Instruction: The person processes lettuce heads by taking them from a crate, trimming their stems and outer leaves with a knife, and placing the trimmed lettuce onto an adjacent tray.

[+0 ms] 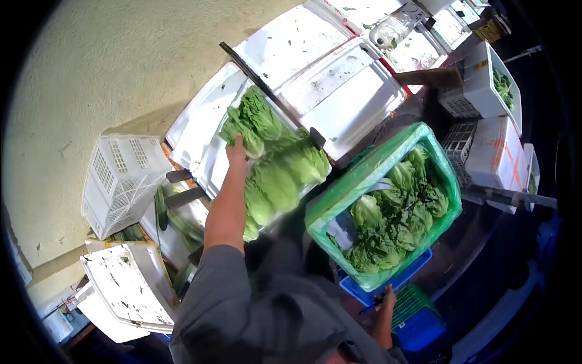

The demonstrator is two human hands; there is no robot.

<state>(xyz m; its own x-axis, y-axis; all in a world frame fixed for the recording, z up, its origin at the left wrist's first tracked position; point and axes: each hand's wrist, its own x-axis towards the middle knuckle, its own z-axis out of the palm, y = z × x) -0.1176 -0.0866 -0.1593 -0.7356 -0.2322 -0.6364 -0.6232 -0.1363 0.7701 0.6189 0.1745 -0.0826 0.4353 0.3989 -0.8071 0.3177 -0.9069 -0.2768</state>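
My left hand (237, 149) reaches forward to a head of lettuce (237, 126) in a white foam box. Its thumb lies against the leaves and the fingers are hidden behind them, apparently gripping it. Beside that head lies another leafy lettuce (260, 115), and nearer to me several pale green lettuces (273, 182) are packed together. Low on the right, my right hand (386, 298) is closed around a thin dark object, too small and shaded to name. It is beside the crate (319, 213) lined with green plastic, which holds several leafy lettuces (394, 212).
White foam boxes and lids (348, 91) stand beyond the lettuces. On the left are a white plastic basket (121, 182) by the wall and a dirty foam lid (124, 285). A green basket (412, 303) and stacked boxes (491, 148) are on the right.
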